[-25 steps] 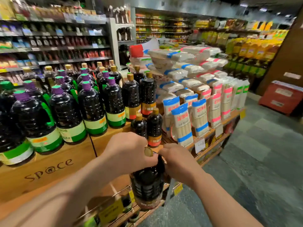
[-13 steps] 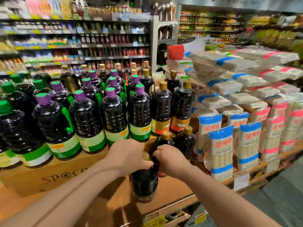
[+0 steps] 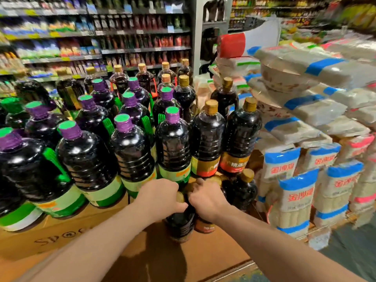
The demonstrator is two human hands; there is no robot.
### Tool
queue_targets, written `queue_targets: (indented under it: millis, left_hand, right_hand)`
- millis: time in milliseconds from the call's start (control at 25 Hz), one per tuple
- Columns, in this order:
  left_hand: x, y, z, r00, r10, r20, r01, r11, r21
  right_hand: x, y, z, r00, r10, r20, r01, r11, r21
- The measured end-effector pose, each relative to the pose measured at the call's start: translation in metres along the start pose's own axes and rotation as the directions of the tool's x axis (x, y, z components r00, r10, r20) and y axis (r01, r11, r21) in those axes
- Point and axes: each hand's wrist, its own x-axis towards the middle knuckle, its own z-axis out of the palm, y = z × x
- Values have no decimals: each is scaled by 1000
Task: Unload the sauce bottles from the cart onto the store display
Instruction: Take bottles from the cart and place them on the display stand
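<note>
Left hand (image 3: 160,197) is curling its fingers round the gold cap of a dark sauce bottle (image 3: 180,226); right hand (image 3: 206,199) is gripping a neighbouring bottle (image 3: 204,225) by the neck. Both bottles are standing upright on the wooden display (image 3: 154,255), just near the big green-labelled jugs (image 3: 130,159). Noodle packs (image 3: 295,196) are crowding the right. Bare wood is lying nearer, up to the front edge.

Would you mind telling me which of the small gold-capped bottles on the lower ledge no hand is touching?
The small gold-capped bottle farthest right, beside the noodle packs. It stands free, while the left hand and right hand grip the necks of the other two.
</note>
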Motion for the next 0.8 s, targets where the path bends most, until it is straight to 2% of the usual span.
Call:
queue_targets:
  millis: [160,320,440,560,680,800]
  left_hand:
    - [9,1,7,996,-58,69,60,998,-26]
    - [14,6,11,987,-150,55,156,980,-122]
    - [16,10,11,975,-211,69,220,959,-178]
    - [14,10,12,970,-230,82,238,964,-119]
    - [10,12,-1,982,-188,-31,186,981,-61]
    - [3,30,-25,984,-41,-173,25,995,-94]
  right_hand:
    - [3,-6,12,999,1,37,1,999,-51]
    - [5,-4,5,1000,16,3,-16,999,-29]
    - [9,1,-10,1000,22,-8,-21,996,92]
    - [3,4,-26,997,64,-43,-54,978,201]
    - [-16,8,-32,970,198,-138,-146,937,319]
    - [-48,14,-32,902,366,-228,-239,864,443]
